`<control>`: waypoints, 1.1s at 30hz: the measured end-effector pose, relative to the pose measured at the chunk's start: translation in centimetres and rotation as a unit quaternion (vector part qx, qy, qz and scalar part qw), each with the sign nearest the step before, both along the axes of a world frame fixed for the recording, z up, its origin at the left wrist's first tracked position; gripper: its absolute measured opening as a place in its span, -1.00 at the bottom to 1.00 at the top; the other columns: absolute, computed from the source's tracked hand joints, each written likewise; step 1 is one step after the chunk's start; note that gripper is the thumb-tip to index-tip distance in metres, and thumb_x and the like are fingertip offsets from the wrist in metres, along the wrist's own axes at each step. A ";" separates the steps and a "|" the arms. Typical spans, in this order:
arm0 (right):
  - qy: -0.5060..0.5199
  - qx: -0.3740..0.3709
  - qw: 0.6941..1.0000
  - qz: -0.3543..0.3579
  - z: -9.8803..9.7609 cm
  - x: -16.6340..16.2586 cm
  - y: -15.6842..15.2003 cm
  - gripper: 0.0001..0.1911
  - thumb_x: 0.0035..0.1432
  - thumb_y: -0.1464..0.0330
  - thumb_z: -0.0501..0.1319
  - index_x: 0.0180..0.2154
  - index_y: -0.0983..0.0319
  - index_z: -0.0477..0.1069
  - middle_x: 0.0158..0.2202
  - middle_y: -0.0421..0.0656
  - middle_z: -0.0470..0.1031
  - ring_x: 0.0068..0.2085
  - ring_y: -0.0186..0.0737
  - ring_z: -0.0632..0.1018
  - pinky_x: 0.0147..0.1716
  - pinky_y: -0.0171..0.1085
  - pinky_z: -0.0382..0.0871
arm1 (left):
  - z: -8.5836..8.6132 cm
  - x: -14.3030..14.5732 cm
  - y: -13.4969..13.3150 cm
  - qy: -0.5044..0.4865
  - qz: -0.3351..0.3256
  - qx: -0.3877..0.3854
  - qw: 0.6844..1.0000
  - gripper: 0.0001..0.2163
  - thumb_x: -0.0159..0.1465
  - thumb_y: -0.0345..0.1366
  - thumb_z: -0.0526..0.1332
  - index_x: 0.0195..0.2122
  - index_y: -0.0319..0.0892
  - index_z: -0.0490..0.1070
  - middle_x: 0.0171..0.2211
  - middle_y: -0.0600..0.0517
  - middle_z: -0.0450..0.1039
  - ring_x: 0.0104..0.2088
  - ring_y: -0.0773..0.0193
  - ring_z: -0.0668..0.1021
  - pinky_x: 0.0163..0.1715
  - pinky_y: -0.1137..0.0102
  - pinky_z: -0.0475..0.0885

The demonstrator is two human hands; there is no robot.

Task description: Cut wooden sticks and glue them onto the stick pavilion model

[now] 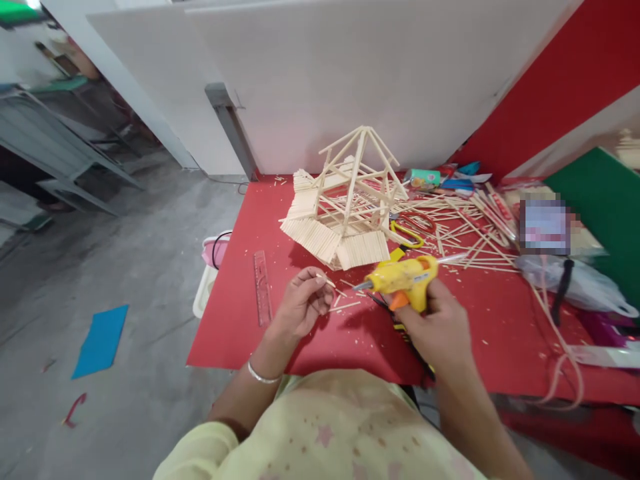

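Note:
My right hand is wrapped round the handle of a yellow glue gun with an orange trigger. Its grey nozzle points left toward my left hand, and a clear glue stick juts from its back. Between the thumb and fingers of my left hand is a short piece of wooden stick, clear of the nozzle. Just beyond both hands stands a model frame of thin wooden sticks, with a peaked top and flaps of sticks laid side by side round its base. Short cut sticks lie between my hands.
A clear ruler lies left on the red table. Scissors with yellow handles, loose sticks and a green-labelled roll are to the right. A plastic bag and pink cord lie farther right. A white wall rises behind.

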State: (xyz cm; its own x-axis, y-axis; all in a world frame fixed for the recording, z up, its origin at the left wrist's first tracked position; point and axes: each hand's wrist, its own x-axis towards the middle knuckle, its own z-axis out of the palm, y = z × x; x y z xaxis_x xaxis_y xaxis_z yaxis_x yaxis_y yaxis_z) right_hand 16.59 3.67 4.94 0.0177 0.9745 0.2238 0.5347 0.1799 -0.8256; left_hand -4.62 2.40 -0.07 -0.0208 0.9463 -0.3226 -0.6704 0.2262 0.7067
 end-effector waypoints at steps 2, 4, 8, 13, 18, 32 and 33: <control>0.024 -0.017 0.999 0.020 -0.2 -2.1 -0.3 -0.78 -0.01 0.21 0.27 -0.31 0.16 0.42 -0.47 -0.23 0.55 -0.48 -0.24 0.48 -0.51 -0.31 0.33 | -0.4 0.5 -0.2 -0.008 -0.009 0.010 1.000 -0.72 0.08 -0.26 0.46 -0.32 -0.20 0.39 -0.51 0.08 0.52 -0.62 0.43 0.50 -0.71 0.61 0.32; 0.024 -0.030 0.999 0.031 -0.8 -3.2 -0.5 -0.79 -0.05 0.25 0.26 -0.31 0.16 0.42 -0.47 -0.24 0.55 -0.49 -0.24 0.49 -0.50 -0.31 0.33 | -0.8 1.1 -0.5 -0.013 -0.014 0.014 1.000 -0.70 0.07 -0.20 0.48 -0.30 -0.18 0.41 -0.53 0.08 0.51 -0.62 0.40 0.51 -0.69 0.60 0.35; -0.030 0.005 0.999 0.019 -2.2 -3.3 -0.6 -0.83 -0.08 0.34 0.22 -0.33 0.16 0.40 -0.51 -0.27 0.50 -0.51 -0.25 0.47 -0.50 -0.32 0.28 | -1.0 2.0 -1.1 -0.009 -0.032 0.016 0.999 -0.61 0.05 -0.02 0.48 -0.28 -0.16 0.45 -0.59 0.05 0.50 -0.62 0.32 0.53 -0.68 0.54 0.36; -0.103 0.092 0.990 0.043 -3.2 -2.3 -0.7 -0.95 -0.05 0.38 0.14 -0.43 0.15 0.31 -0.56 -0.25 0.43 -0.56 -0.28 0.37 -0.53 -0.31 0.15 | 0.0 2.1 -1.5 0.086 -0.096 0.064 0.990 -0.61 -0.05 -0.04 0.54 -0.39 -0.23 0.52 -0.54 -0.02 0.54 -0.59 0.31 0.54 -0.63 0.50 0.38; -0.147 0.044 0.987 0.053 -4.8 -0.1 -0.3 -0.94 -0.01 0.39 0.15 -0.39 0.15 0.33 -0.52 -0.23 0.44 -0.50 -0.24 0.41 -0.48 -0.29 0.17 | 0.4 1.9 -1.4 0.149 -0.150 0.076 0.974 -0.63 0.02 -0.02 0.50 -0.45 -0.27 0.54 -0.56 -0.05 0.52 -0.61 0.32 0.53 -0.63 0.48 0.40; -0.241 -0.013 0.970 -0.030 0.4 2.7 2.6 -0.78 0.08 0.22 0.22 -0.25 0.12 0.25 -0.50 -0.29 0.35 -0.49 -0.28 0.36 -0.47 -0.31 0.09 | -0.7 0.8 -0.4 0.052 0.017 0.033 0.998 -0.70 0.08 -0.20 0.51 -0.31 -0.21 0.45 -0.57 0.10 0.47 -0.63 0.47 0.44 -0.66 0.60 0.34; -0.221 -0.022 0.975 -0.022 0.2 2.9 2.6 -0.79 0.09 0.20 0.21 -0.28 0.12 0.26 -0.53 -0.31 0.33 -0.51 -0.29 0.35 -0.49 -0.32 0.10 | -0.6 0.7 -0.5 0.051 0.021 0.034 0.998 -0.70 0.08 -0.20 0.51 -0.32 -0.21 0.45 -0.55 0.09 0.48 -0.62 0.46 0.45 -0.65 0.59 0.36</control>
